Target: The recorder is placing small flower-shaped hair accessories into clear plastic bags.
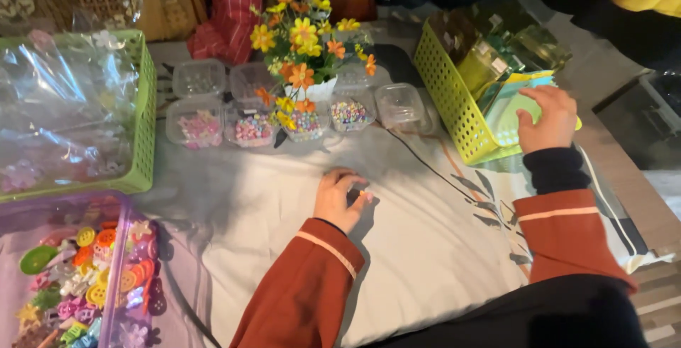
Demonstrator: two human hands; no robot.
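Meanwhile, left hand [340, 195] curled on cloth [425, 234]

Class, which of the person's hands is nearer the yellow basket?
Right. The right hand rests on items at the yellow basket; the left hand lies apart on the cloth.

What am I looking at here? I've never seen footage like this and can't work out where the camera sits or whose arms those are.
The single picture comes from a camera worn on a person's head, looking down at their own two bare hands in rust-red sleeves. The left hand rests on the pale cloth-covered surface, fingertips pinching something tiny; what it is cannot be told. The right hand lies on a pale green packet in the yellow-green perforated plastic basket. Further back stand small clear plastic boxes of coloured beads and a white pot of orange and yellow artificial flowers. At the left, a purple tray of colourful plastic buttons and a green basket holding clear plastic bags.
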